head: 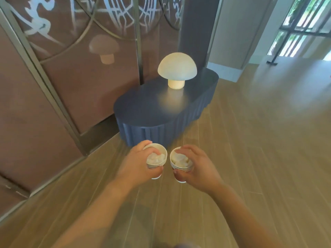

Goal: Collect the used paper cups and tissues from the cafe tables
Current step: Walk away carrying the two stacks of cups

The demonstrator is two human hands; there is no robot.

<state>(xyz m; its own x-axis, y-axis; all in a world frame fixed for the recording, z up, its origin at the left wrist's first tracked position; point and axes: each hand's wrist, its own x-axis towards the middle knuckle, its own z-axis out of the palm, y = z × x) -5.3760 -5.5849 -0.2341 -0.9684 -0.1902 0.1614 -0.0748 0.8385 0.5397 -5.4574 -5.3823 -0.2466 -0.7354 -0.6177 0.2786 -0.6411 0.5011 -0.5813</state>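
Note:
My left hand (138, 162) grips a stack of nested paper cups (160, 151), fingers over the rim and thumb underneath. Crumpled white tissue (155, 158) fills the top cup. My right hand (198, 165) grips a second stack of paper cups (172, 158) the same way, with crumpled tissue (180, 160) inside it. Both stacks are held upright, side by side, above the wooden floor just in front of a low dark blue table (148, 111).
A white mushroom-shaped lamp (177, 68) stands on the low blue table. Brown wall panels with metal trim (53, 90) run along the left. Wooden floor (259, 140) stretches to the right toward a window (304, 27) and a pillar (232, 33).

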